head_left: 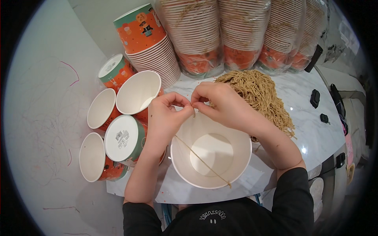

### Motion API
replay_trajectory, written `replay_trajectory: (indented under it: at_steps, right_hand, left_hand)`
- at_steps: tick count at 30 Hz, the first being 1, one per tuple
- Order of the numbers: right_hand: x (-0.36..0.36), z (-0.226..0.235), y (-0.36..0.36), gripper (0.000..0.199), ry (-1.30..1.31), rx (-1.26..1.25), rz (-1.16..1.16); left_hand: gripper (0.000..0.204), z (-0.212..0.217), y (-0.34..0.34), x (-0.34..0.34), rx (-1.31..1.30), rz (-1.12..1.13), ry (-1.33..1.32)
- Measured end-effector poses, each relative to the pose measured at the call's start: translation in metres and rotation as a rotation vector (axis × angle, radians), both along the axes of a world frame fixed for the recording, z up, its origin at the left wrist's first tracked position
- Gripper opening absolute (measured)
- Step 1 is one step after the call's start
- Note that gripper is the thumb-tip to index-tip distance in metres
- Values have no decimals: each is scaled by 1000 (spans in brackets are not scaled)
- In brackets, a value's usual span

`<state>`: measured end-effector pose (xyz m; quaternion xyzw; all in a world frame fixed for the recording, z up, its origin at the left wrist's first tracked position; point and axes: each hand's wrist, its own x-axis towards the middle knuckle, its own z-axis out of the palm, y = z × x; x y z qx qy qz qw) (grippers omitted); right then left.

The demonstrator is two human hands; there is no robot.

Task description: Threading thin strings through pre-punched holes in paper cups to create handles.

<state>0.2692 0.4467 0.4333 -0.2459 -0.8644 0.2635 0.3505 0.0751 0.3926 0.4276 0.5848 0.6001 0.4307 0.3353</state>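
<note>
Both hands pinched a thin cord at the far rim of a white paper bucket.

The left hand [167, 118] and right hand [222, 102] nipped the cord [202, 161] between fingertips; it ran slack across the bucket [244, 157] to a knot at the near rim. Light and limp, it likely needs gripping near its end; the bucket looked light and crushable. A cord pile [262, 94] lay behind.
</note>
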Motion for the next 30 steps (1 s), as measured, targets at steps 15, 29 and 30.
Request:
replay_trajectory:
  at_steps: [15,29,30]
  right_hand:
    - [-4,-5,-1,13,-51,120,-2]
    - [1,2,5,11,-7,-354,117]
    - [0,2,5,11,-3,-388,108]
  left_hand:
    - [7,-14,6,7,159,7,-225]
    - [4,-11,9,-3,-110,-145,-528]
    - [4,-13,9,-2,-109,-144,-528]
